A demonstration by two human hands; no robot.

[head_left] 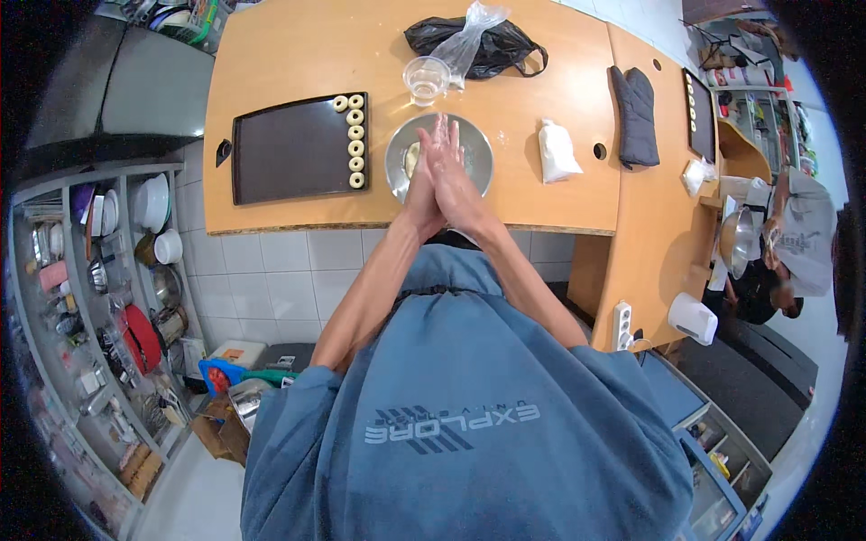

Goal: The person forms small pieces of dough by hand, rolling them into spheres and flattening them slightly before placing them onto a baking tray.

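Note:
My left hand [424, 180] and my right hand [454, 171] are pressed palm to palm above a round metal plate [480, 155] on the wooden counter. What lies between the palms is hidden. A pale lump of dough [412, 159] shows on the plate beside my left hand. To the left lies a dark baking tray [289, 151] with a column of several small dough rings [355, 141] along its right edge.
Behind the plate stands a clear plastic cup [426, 78], with a clear bag [471, 34] and a black bag [505, 45] beyond it. A white flour bag [557, 151] and a dark oven mitt [636, 115] lie to the right. Another person [794, 243] holds a metal bowl [736, 240] at the far right. Shelves of crockery [108, 270] stand at the left.

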